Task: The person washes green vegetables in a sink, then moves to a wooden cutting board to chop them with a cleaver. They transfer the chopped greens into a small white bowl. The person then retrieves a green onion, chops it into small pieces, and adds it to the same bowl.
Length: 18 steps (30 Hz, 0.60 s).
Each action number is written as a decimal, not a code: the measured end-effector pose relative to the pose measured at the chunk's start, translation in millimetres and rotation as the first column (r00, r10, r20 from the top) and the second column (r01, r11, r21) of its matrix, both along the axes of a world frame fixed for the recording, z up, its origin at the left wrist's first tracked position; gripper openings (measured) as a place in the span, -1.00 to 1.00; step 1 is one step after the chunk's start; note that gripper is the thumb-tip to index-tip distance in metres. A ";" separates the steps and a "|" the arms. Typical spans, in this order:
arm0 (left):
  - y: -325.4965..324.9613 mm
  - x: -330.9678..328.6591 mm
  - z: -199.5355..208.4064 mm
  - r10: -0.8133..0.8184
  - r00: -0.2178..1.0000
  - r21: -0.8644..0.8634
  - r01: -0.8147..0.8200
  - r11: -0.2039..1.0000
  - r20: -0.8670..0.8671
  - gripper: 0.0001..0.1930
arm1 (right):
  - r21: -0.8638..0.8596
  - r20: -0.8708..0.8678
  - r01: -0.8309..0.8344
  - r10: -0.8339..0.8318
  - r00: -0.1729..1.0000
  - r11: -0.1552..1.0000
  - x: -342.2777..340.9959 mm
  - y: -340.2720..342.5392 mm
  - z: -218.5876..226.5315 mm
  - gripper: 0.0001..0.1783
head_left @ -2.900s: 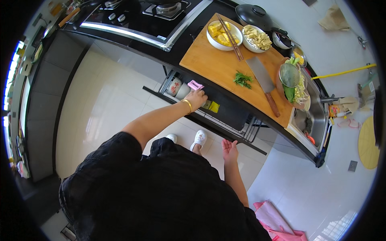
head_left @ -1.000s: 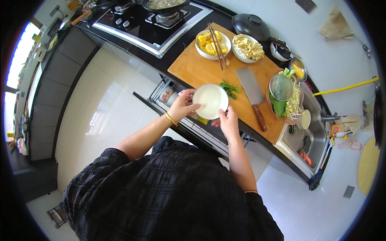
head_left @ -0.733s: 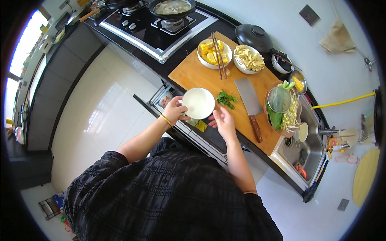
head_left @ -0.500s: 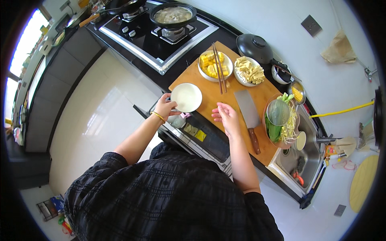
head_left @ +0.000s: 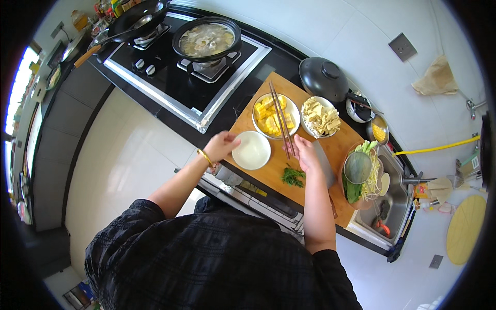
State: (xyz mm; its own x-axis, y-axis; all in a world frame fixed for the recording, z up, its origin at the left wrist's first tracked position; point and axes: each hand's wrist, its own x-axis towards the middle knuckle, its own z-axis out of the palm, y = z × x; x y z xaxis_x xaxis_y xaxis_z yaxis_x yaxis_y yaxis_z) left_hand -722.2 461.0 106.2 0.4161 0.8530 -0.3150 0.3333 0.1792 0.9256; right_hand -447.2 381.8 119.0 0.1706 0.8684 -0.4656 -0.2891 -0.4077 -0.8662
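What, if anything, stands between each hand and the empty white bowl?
Nothing visible stands between the left hand and the empty white bowl; that hand is right at its left edge. For the right hand, the lower ends of the chopsticks, at its fingers, come between.

At the frame's upper left we see a black wok (head_left: 126,19); right of it, a pot of soup (head_left: 205,58) stands on the stove (head_left: 170,70). Toward the right we find a sink (head_left: 399,207), a yellow hose (head_left: 439,147) and a tan cloth (head_left: 435,76).
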 end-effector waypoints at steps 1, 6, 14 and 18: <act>19.0 1.1 -4.4 -0.043 0.994 0.199 0.062 0.978 -0.102 -0.64 | 0.038 -0.140 0.001 0.004 0.990 0.999 1.8 0.4 2.8 -0.63; 69.1 35.5 18.9 -0.059 0.983 -0.155 0.086 0.984 0.173 -0.53 | 0.015 -0.168 0.037 -0.034 0.985 0.999 -5.5 12.9 8.1 -0.62; 108.7 61.3 27.5 -0.083 0.963 -0.353 0.174 0.920 0.258 -0.52 | 0.052 -0.265 0.144 -0.126 0.956 0.988 -19.0 29.6 12.6 -0.63; 119.5 61.3 11.0 -0.046 0.896 -0.333 0.211 0.919 0.442 -0.50 | 0.090 -0.371 0.231 -0.183 0.911 0.969 -24.2 34.9 3.6 -0.59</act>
